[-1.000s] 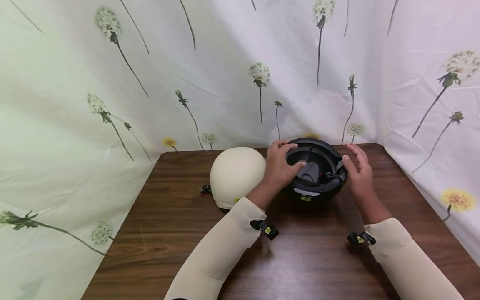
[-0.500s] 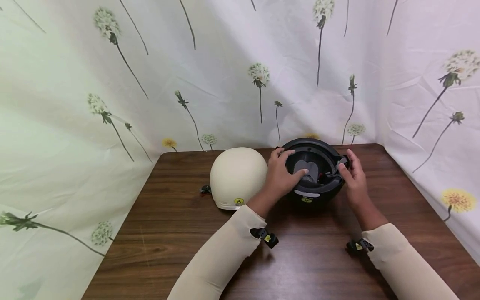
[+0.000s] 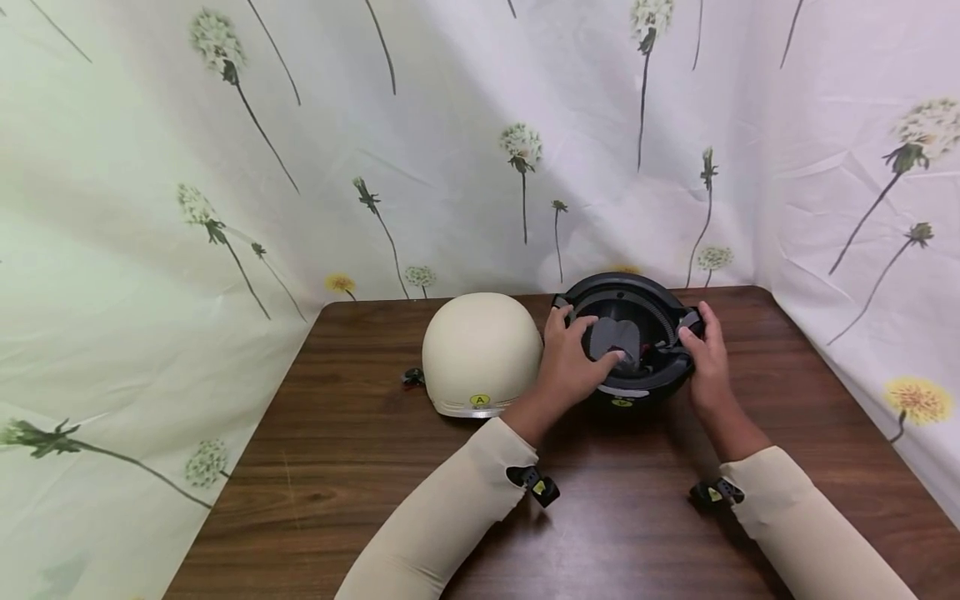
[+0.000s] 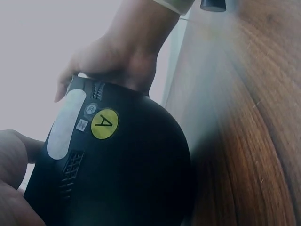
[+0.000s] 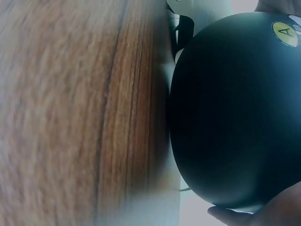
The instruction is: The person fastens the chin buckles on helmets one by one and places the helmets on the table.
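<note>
A black helmet (image 3: pixel 652 385) lies upside down on the table, its opening with grey padding facing up and toward me. My left hand (image 3: pixel 572 360) holds the left side of its rim, the thumb reaching over the opening. On the opposite side my right hand (image 3: pixel 708 358) grips the rim, thumb on top and fingers outside. The left wrist view shows a yellow "A" sticker (image 4: pixel 104 124) on the shell (image 4: pixel 136 169). In the right wrist view the rounded shell (image 5: pixel 235 108) is close to the table, and my right hand (image 5: pixel 277 212) shows at the lower right.
A cream helmet (image 3: pixel 480 354) sits dome up just left of the black one, with a black buckle (image 3: pixel 412 377) at its left. The brown wooden table (image 3: pixel 360 467) ends at a flower-print curtain (image 3: pixel 450 192) behind and at both sides.
My right hand has moved in from beside the helmet and taken hold of the rim. My left hand has shifted slightly right, and the helmet has turned a little. The cream helmet has stayed put.
</note>
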Demonstrator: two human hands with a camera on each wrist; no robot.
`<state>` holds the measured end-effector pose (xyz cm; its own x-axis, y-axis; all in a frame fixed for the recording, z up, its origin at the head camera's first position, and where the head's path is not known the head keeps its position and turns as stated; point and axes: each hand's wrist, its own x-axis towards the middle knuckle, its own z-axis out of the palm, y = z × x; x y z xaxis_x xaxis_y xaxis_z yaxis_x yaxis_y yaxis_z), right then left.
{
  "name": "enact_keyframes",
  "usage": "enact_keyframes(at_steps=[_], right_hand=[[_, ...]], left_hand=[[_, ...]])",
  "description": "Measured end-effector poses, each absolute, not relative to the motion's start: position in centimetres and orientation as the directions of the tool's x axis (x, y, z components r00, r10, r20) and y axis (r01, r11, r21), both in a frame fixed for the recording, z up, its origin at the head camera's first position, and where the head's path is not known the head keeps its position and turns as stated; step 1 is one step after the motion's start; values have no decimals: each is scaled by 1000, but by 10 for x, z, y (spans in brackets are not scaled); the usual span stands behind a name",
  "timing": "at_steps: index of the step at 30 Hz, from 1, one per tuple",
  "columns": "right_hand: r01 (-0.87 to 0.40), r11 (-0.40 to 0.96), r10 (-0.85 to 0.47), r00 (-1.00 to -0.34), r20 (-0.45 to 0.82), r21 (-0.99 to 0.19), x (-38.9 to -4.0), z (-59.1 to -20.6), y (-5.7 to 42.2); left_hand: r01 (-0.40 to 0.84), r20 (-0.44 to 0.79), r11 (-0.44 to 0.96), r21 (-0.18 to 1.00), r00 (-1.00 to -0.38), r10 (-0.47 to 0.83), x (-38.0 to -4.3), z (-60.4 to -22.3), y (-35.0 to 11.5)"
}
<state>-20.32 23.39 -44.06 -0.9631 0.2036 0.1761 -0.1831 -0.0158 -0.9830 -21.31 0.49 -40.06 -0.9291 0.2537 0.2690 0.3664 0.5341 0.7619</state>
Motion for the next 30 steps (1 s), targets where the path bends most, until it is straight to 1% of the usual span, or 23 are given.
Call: enact_keyframes(at_steps=[9, 14, 21, 28, 30], right_hand=[[-194, -112, 250, -955, 162, -975, -204, -437, 232], [-209, -104, 278, -945, 174, -972, -204, -433, 232], [-230, -41, 286, -935, 209, -972, -203, -424, 237], [-272, 128, 290, -909, 298, -954, -200, -409, 238], [-281, 156, 290, -903, 316, -947, -199, -404, 238]], left_hand=[[330, 216, 539, 775, -940, 266, -207, -402, 10], [331, 223, 505, 797, -939, 263, -201, -405, 12], [350, 255, 481, 804, -933, 253, -197, -413, 14], [370, 278, 435, 821, -925, 260, -192, -418, 14], [379, 286, 428, 820, -920, 267, -190, -419, 15]])
